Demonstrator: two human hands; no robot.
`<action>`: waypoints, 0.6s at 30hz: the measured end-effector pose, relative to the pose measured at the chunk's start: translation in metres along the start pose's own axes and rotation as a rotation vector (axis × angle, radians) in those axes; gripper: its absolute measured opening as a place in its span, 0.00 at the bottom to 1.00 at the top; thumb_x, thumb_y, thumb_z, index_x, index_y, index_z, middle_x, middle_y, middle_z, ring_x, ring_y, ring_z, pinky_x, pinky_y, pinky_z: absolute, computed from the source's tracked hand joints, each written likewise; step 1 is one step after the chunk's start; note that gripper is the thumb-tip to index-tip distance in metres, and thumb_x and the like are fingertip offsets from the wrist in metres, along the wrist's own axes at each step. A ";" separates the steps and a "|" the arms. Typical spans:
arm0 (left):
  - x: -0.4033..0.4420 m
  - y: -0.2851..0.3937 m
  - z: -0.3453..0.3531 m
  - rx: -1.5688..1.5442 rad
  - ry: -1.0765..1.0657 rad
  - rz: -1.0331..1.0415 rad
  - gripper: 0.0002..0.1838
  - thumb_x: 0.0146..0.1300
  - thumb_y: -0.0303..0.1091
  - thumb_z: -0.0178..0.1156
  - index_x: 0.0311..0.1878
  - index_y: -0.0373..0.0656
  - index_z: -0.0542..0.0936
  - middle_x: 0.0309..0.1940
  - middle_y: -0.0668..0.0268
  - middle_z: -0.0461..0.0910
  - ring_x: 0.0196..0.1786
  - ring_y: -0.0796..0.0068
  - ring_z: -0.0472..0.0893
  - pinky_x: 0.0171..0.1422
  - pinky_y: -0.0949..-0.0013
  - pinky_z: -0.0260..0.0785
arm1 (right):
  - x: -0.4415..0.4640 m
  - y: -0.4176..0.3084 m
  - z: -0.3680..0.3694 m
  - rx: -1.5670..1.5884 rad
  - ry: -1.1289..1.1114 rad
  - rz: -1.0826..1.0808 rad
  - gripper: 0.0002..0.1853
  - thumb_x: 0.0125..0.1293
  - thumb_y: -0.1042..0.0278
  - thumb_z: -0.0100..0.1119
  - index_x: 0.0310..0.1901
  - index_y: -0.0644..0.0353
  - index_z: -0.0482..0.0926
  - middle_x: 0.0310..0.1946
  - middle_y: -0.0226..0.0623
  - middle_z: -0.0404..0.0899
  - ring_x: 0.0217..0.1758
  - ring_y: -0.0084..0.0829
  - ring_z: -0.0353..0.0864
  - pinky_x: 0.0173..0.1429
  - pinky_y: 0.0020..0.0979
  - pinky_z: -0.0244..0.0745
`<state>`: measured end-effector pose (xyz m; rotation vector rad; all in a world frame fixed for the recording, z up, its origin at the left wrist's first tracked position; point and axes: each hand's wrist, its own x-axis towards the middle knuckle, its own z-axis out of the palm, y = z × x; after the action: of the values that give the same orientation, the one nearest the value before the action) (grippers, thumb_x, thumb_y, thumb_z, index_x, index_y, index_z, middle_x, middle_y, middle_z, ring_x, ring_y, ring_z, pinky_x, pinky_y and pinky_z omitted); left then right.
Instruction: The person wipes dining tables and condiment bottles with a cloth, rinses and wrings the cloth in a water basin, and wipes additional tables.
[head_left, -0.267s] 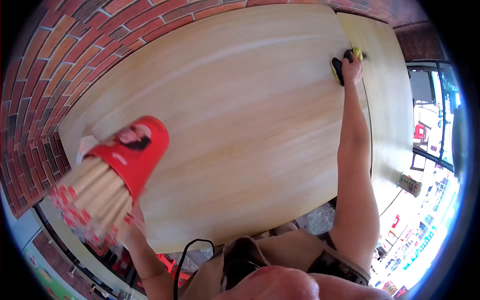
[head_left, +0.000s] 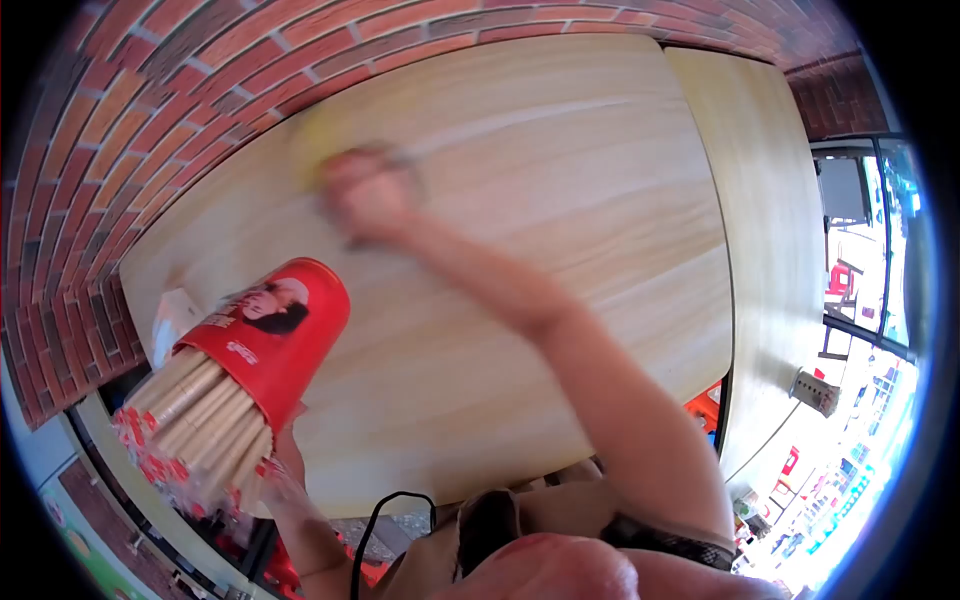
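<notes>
My left hand (head_left: 290, 455) is closed at the side of a red holder (head_left: 285, 330) packed with paper-wrapped chopsticks (head_left: 205, 420). The holder is tilted, chopstick ends toward the lower left, and held above the left part of the wooden table (head_left: 470, 400). Most of my left fingers are hidden behind it. Over the upper left of the tabletop, my right hand (head_left: 370, 200) is smeared by motion, arm stretched across. A blurred cloth (head_left: 325, 140), yellow and dark, is at its fingers.
A brick wall (head_left: 210, 80) borders the table's far and left sides. A second table (head_left: 770, 220) adjoins on the right, with a small chopstick holder (head_left: 815, 392) on it. A pale object (head_left: 172, 315) stands behind the red holder. A black cord (head_left: 375, 515) loops near my body.
My right hand has swept with the cloth from the table's far right edge to its upper left. The red holder stays in my left hand, shifted slightly in view.
</notes>
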<state>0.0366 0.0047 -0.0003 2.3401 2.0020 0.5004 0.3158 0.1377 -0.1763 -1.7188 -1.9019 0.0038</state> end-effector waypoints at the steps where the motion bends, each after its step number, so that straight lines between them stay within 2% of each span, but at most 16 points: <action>1: 0.004 0.011 0.011 0.080 0.049 0.137 0.32 0.42 0.42 0.77 0.52 0.42 0.78 0.51 0.64 0.77 0.55 0.65 0.72 0.62 0.66 0.61 | 0.017 -0.042 0.038 0.164 0.073 -0.183 0.15 0.50 0.64 0.59 0.41 0.55 0.80 0.47 0.38 0.78 0.56 0.38 0.74 0.53 0.40 0.75; 2: 0.008 0.023 0.022 0.166 0.111 0.270 0.32 0.42 0.42 0.77 0.51 0.41 0.78 0.52 0.65 0.77 0.55 0.64 0.72 0.62 0.66 0.61 | 0.044 -0.069 0.066 0.381 0.023 -0.341 0.14 0.51 0.58 0.57 0.39 0.53 0.79 0.45 0.40 0.77 0.55 0.38 0.73 0.54 0.41 0.72; 3: 0.017 0.034 0.033 0.135 0.083 0.195 0.30 0.43 0.41 0.77 0.49 0.40 0.78 0.48 0.63 0.78 0.51 0.64 0.74 0.58 0.65 0.63 | 0.055 -0.076 0.081 0.607 -0.030 -0.496 0.15 0.53 0.53 0.55 0.38 0.52 0.78 0.44 0.42 0.76 0.54 0.39 0.73 0.56 0.42 0.69; 4: 0.027 0.044 0.043 0.111 0.053 0.116 0.27 0.44 0.40 0.76 0.46 0.38 0.78 0.43 0.62 0.79 0.46 0.63 0.75 0.53 0.64 0.66 | 0.056 -0.065 0.070 0.607 -0.025 -0.484 0.15 0.53 0.53 0.55 0.38 0.52 0.78 0.44 0.42 0.76 0.54 0.39 0.73 0.56 0.42 0.69; 5: 0.037 0.053 0.054 0.083 0.021 0.036 0.25 0.44 0.40 0.76 0.43 0.36 0.79 0.39 0.61 0.80 0.41 0.63 0.77 0.49 0.63 0.68 | 0.063 -0.054 0.057 0.467 -0.097 -0.246 0.16 0.53 0.53 0.55 0.39 0.54 0.78 0.44 0.42 0.76 0.54 0.41 0.72 0.57 0.42 0.67; 6: 0.048 0.059 0.065 0.083 0.012 0.050 0.25 0.44 0.40 0.76 0.43 0.36 0.79 0.39 0.61 0.80 0.41 0.63 0.77 0.49 0.63 0.68 | 0.068 -0.038 0.042 0.326 -0.166 -0.003 0.18 0.53 0.54 0.55 0.40 0.57 0.79 0.44 0.41 0.76 0.54 0.43 0.72 0.59 0.42 0.66; 8: 0.065 0.068 0.086 -0.093 0.079 0.120 0.23 0.50 0.40 0.71 0.49 0.41 0.78 0.45 0.54 0.78 0.45 0.55 0.78 0.45 0.60 0.69 | 0.045 0.056 0.018 0.095 0.130 -0.030 0.16 0.51 0.59 0.56 0.40 0.59 0.80 0.46 0.41 0.76 0.56 0.43 0.71 0.60 0.44 0.66; 9: 0.074 0.075 0.092 -0.097 0.074 0.134 0.23 0.50 0.40 0.71 0.49 0.41 0.78 0.45 0.54 0.78 0.45 0.55 0.78 0.45 0.60 0.69 | 0.024 0.100 -0.030 -0.069 0.251 0.053 0.14 0.49 0.64 0.57 0.38 0.58 0.80 0.48 0.42 0.77 0.56 0.42 0.71 0.60 0.44 0.67; 10: 0.083 0.083 0.097 -0.036 0.089 0.258 0.22 0.51 0.39 0.70 0.48 0.40 0.78 0.45 0.54 0.78 0.45 0.53 0.77 0.46 0.58 0.69 | 0.010 0.153 -0.060 -0.143 0.194 0.120 0.16 0.53 0.66 0.54 0.44 0.59 0.79 0.46 0.40 0.77 0.57 0.41 0.71 0.64 0.43 0.61; 11: 0.088 0.091 0.101 0.024 0.105 0.380 0.21 0.52 0.38 0.69 0.47 0.38 0.77 0.44 0.54 0.78 0.46 0.51 0.77 0.46 0.57 0.69 | -0.007 0.214 -0.072 -0.237 0.463 0.182 0.12 0.51 0.67 0.55 0.38 0.56 0.81 0.47 0.40 0.77 0.55 0.41 0.72 0.60 0.42 0.67; 12: 0.090 0.103 0.104 0.044 0.149 0.394 0.20 0.54 0.40 0.67 0.45 0.37 0.76 0.42 0.54 0.78 0.46 0.49 0.76 0.47 0.54 0.69 | -0.024 0.253 -0.118 -0.200 0.314 0.501 0.14 0.52 0.65 0.54 0.41 0.55 0.81 0.49 0.41 0.76 0.55 0.42 0.72 0.59 0.42 0.68; 13: 0.090 0.107 0.106 0.037 0.141 0.415 0.20 0.54 0.40 0.67 0.45 0.37 0.76 0.42 0.54 0.78 0.46 0.49 0.76 0.47 0.54 0.69 | -0.049 0.278 -0.162 -0.285 0.283 0.706 0.17 0.52 0.61 0.56 0.44 0.54 0.81 0.51 0.42 0.75 0.55 0.43 0.72 0.58 0.41 0.69; 14: 0.093 0.106 0.107 0.095 0.109 0.382 0.21 0.54 0.41 0.67 0.46 0.37 0.76 0.44 0.53 0.77 0.47 0.49 0.76 0.47 0.54 0.69 | -0.081 0.307 -0.185 -0.464 0.397 0.708 0.20 0.51 0.57 0.57 0.46 0.52 0.80 0.54 0.41 0.73 0.57 0.42 0.71 0.61 0.42 0.66; 16: 0.098 0.108 0.106 0.153 0.078 0.372 0.23 0.55 0.42 0.67 0.48 0.38 0.75 0.45 0.53 0.77 0.48 0.49 0.76 0.48 0.54 0.69 | -0.139 0.311 -0.227 -0.510 0.401 0.837 0.22 0.51 0.57 0.57 0.50 0.50 0.80 0.59 0.38 0.70 0.62 0.40 0.68 0.66 0.41 0.59; 18: 0.095 0.112 0.101 0.238 0.137 0.407 0.25 0.56 0.43 0.65 0.53 0.39 0.73 0.51 0.53 0.73 0.51 0.52 0.76 0.50 0.56 0.70 | -0.197 0.292 -0.247 -0.524 0.431 0.853 0.21 0.50 0.59 0.58 0.49 0.52 0.81 0.58 0.40 0.71 0.62 0.41 0.67 0.66 0.42 0.59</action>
<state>0.1815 0.0961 -0.0496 2.9585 1.7141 0.4641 0.6855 -0.0817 -0.1563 -2.5038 -0.7962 -0.5294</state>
